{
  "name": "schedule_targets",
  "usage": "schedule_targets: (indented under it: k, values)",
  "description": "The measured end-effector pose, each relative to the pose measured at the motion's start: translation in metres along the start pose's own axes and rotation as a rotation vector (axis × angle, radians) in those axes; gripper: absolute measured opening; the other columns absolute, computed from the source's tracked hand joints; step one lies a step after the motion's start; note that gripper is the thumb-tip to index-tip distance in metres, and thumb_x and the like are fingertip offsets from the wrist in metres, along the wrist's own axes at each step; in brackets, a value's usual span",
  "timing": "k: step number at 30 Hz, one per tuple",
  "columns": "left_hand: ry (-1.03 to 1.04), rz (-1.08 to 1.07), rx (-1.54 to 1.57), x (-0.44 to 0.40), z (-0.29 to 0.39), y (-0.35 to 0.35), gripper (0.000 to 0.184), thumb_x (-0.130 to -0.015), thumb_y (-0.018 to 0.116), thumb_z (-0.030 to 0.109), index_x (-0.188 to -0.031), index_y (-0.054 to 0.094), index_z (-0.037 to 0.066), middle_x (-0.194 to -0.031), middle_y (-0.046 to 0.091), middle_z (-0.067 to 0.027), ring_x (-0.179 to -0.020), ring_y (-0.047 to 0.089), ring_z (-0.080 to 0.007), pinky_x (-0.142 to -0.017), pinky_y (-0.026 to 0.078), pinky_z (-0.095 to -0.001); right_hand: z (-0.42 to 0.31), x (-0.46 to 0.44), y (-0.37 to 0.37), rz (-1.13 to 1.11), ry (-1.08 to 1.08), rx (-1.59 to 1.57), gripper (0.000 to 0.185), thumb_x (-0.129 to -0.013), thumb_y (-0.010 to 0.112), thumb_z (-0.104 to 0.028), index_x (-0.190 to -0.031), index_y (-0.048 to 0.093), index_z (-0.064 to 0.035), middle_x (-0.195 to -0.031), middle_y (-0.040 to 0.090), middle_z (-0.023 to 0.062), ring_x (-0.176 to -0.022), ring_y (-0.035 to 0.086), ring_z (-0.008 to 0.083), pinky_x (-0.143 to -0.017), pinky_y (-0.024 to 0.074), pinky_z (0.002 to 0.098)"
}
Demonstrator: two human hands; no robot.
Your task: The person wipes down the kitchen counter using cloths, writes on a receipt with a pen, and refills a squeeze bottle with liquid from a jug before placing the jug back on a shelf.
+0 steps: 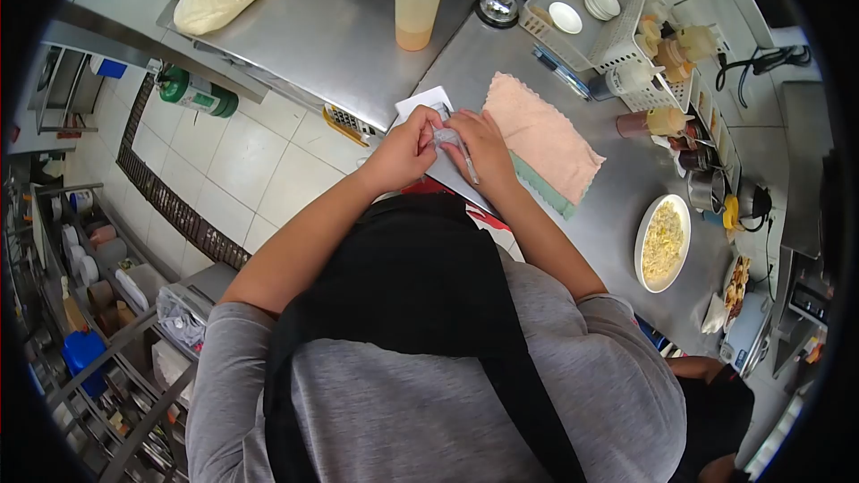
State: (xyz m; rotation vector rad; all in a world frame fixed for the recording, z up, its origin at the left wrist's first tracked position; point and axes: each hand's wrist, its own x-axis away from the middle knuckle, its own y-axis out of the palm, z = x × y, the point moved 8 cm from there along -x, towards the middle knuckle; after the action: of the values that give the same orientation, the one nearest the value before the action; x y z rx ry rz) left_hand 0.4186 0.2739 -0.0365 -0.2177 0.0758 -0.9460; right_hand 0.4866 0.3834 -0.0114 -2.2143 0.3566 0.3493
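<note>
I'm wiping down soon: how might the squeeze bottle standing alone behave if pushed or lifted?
The squeeze bottle is probably light for its size, as amber liquid shows only near its bottom. Tall and narrow, it may tip if pushed high. Its translucent wall would likely give when squeezed.

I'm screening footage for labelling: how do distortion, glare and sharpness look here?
Head view: strong wide-angle bending, with the floor grate curving and black filling the corners; head view: a pale sheen on the steel counter; head view: left hand and right hand show no obvious motion blur, though the translucent plastic between them is too small to read in detail.
</note>
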Motion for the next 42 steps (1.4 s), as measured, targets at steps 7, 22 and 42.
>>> schedule_targets:
  k: [7, 22, 42]
  values:
    - [0.267, 0.313, -0.681, 0.020, 0.017, -0.028, 0.024, -0.074, 0.072, 0.013, -0.098, 0.067, 0.013, -0.100, 0.058, -0.0045, -0.078, 0.062, -0.0245, -0.067, 0.051, -0.0347, -0.012, -0.010, -0.004, 0.071, -0.118, 0.134, 0.026, -0.074, 0.074, -0.019, -0.096, 0.061, -0.0108, -0.100, 0.062, 0.0069, -0.098, 0.058, 0.0242, -0.087, 0.0397, 0.0401]
    - [0.154, 0.223, -0.677, 0.021, 0.007, -0.031, 0.040, -0.076, 0.073, 0.022, -0.113, 0.061, 0.012, -0.123, 0.057, -0.0034, -0.080, 0.065, -0.0237, -0.071, 0.053, -0.0342, 0.022, -0.016, 0.034, 0.045, 0.404, -0.496, 0.033, -0.082, 0.070, -0.018, -0.060, 0.051, -0.0032, -0.051, 0.052, 0.0000, -0.048, 0.041, 0.0041, -0.045, 0.0348, 0.0245]
    - [0.098, 0.163, -0.624, 0.022, 0.001, -0.028, 0.049, -0.076, 0.069, 0.018, -0.122, 0.054, 0.011, -0.130, 0.052, -0.0065, -0.094, 0.062, -0.0278, -0.076, 0.052, -0.0351, 0.026, -0.016, 0.042, 0.001, 0.413, -0.389, 0.034, -0.078, 0.072, -0.025, -0.061, 0.052, -0.0041, -0.048, 0.048, 0.0018, -0.045, 0.040, 0.0066, -0.044, 0.0350, 0.0263]
